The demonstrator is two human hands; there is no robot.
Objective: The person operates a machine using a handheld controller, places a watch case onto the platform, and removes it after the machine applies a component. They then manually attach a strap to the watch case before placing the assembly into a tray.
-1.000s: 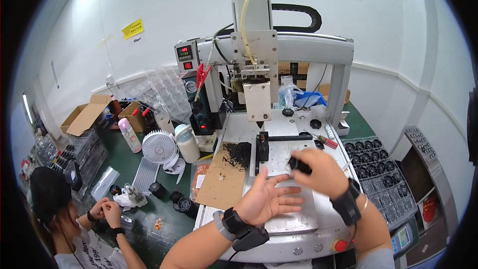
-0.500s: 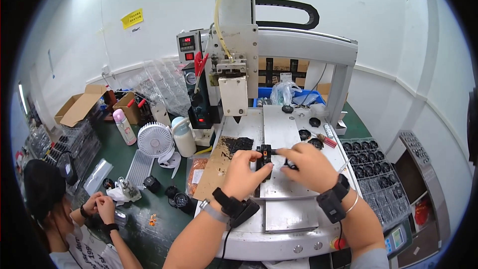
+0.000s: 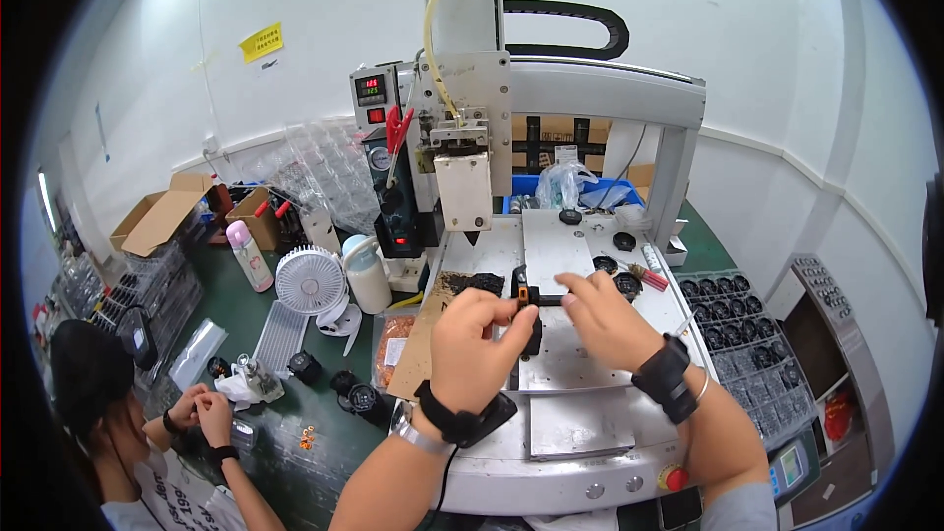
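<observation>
My left hand [image 3: 472, 349] is closed, thumb and fingers pinching a small black part with an orange piece [image 3: 524, 292] in it, above the machine's metal bed. A short black rod [image 3: 551, 301] runs sideways from that part toward my right hand [image 3: 615, 324]. The right hand's fingers are bent around the rod's end. Its fingertips partly hide their grip. Below the left thumb stands a black block [image 3: 534, 338], partly covered by that hand.
The dispensing machine's nozzle [image 3: 471, 236] hangs behind my hands. Black crumbs [image 3: 477, 282] lie on cardboard left of them. Round black parts [image 3: 626, 283] and a red-handled tool [image 3: 649, 277] lie to the right, beside filled trays [image 3: 737, 324]. A co-worker's hands [image 3: 202, 411] work at left.
My right hand has turned and its fingers have shifted along the rod. The black part with the orange piece has tilted, and the left hand has turned slightly with it.
</observation>
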